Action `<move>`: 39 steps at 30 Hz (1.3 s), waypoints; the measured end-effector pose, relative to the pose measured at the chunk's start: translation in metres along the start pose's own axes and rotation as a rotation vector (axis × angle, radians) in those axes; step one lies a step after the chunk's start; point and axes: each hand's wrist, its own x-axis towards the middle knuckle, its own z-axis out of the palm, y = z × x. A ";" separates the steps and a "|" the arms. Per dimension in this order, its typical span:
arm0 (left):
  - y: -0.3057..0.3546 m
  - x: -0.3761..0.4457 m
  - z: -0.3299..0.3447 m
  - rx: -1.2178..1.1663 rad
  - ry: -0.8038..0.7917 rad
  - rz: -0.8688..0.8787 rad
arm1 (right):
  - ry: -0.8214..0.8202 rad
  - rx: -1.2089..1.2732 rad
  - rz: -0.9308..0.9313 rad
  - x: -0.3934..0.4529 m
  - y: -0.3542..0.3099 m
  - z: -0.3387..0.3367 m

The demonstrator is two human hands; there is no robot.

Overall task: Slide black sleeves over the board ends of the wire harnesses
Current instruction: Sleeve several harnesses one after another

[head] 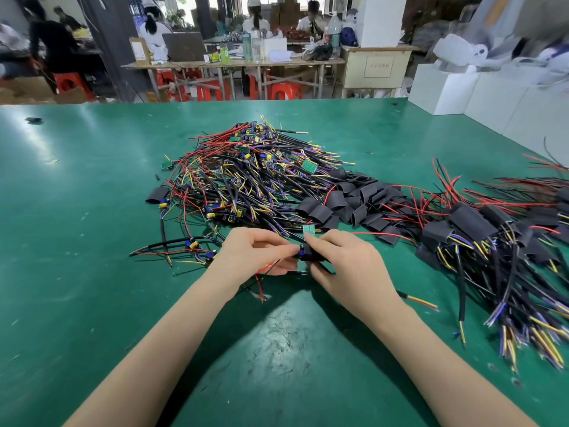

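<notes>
Item in hand: you are pinching a black sleeve (309,255) with the closed fingers of your right hand (345,263), while your left hand (255,252) is gripping the harness's board end (302,249) at the sleeve's mouth, likely to feed it in. Stock: you are working just in front of the unsleeved harness pile (246,177) on the green tabletop (92,211), with loose sleeves (348,200) and finished harnesses (480,235) lying to the pile's right, seemingly kept sorted and within reach.

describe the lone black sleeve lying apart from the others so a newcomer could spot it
Start at the big tangled heap of unsleeved harnesses mid-table. At its left edge, on the bare green mat, lies one flat black sleeve. It lies alone, while the other loose sleeves cluster right of the heap.
</notes>
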 end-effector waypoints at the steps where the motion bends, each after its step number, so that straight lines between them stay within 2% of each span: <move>1: 0.000 0.000 -0.001 0.001 -0.005 0.004 | -0.003 -0.013 -0.011 0.000 0.000 0.000; 7: -0.001 0.000 -0.004 0.093 -0.040 0.059 | 0.004 -0.018 -0.065 0.002 -0.001 -0.001; 17: -0.006 0.000 -0.004 0.237 -0.095 0.257 | -0.058 0.042 -0.114 -0.001 0.006 0.001; 21: -0.004 0.001 -0.007 0.325 -0.114 0.328 | -0.074 0.110 -0.080 -0.002 0.009 0.001; 31: -0.004 0.002 -0.010 0.338 -0.052 0.389 | -0.043 0.407 0.103 0.002 0.017 -0.004; 39: -0.007 -0.001 0.000 0.407 -0.005 0.486 | -0.026 0.408 0.109 0.000 0.015 -0.001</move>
